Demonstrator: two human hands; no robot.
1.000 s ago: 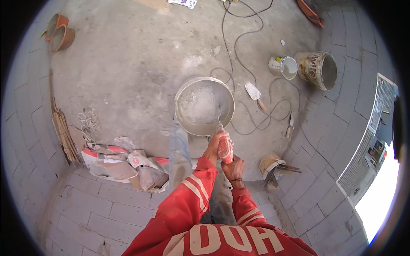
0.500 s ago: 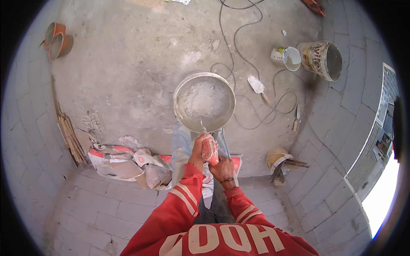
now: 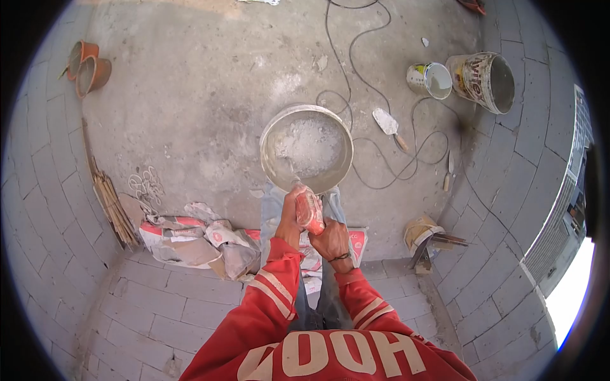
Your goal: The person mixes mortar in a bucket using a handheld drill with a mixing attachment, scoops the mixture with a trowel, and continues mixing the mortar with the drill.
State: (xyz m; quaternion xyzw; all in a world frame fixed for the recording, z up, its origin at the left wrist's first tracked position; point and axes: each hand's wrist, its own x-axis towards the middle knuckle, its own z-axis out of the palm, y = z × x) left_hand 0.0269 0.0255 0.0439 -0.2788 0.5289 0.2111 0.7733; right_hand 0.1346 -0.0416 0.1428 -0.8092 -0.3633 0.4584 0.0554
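Gripping a red power tool (image 3: 310,213) at a bucket (image 3: 272,166) of pale powder (image 3: 312,141).
The left grip (image 3: 289,214) is wrapping tightly round the tool's front, the right grip (image 3: 331,240) is clasping its back; the rod (image 3: 292,167) is reaching into the bucket just beyond them, and a trowel (image 3: 385,120) is lying farther out, rightward.
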